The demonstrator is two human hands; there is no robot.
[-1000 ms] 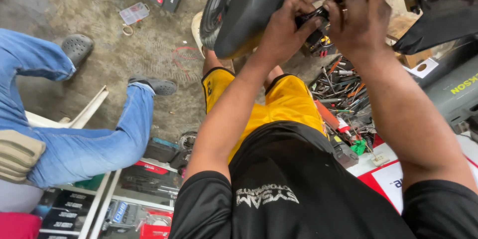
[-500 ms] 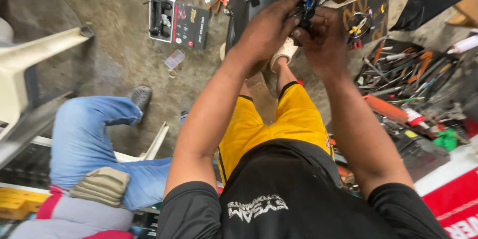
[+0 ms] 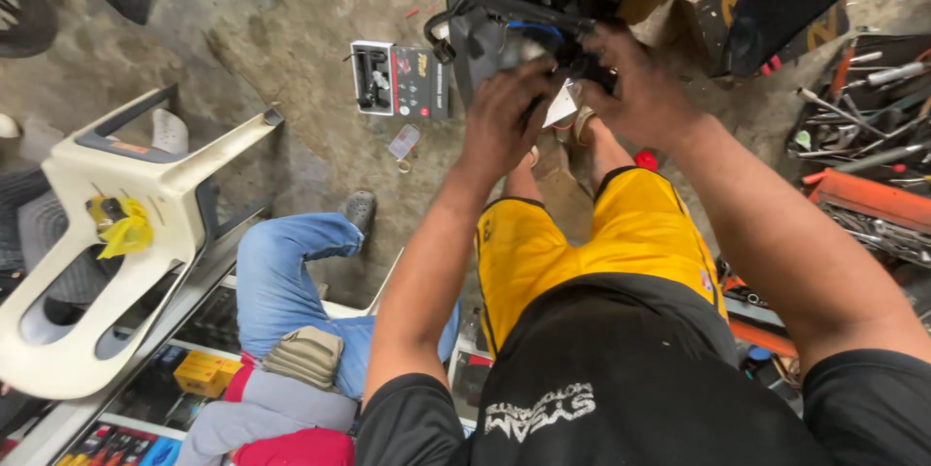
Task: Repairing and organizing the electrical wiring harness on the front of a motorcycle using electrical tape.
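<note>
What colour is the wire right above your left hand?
Blue wire, just above the left hand; the head view shows it.

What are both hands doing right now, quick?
Left hand: closed on the black motorbike part.
Right hand: closed on the same part.

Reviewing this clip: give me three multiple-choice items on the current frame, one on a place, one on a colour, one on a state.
1. Where does the open tool case lie?
A. on the concrete floor
B. on the plastic chair
C. on the wearer's lap

2. What colour are the wearer's shorts?
A. yellow
B. green
C. white

3. How is the plastic chair placed?
A. upright
B. tipped on its side
C. stacked on another

Key: 1 A, it sits on bare floor left of the left hand; 2 A, yellow below both hands, right hand included; 3 B, its legs point sideways.
</note>
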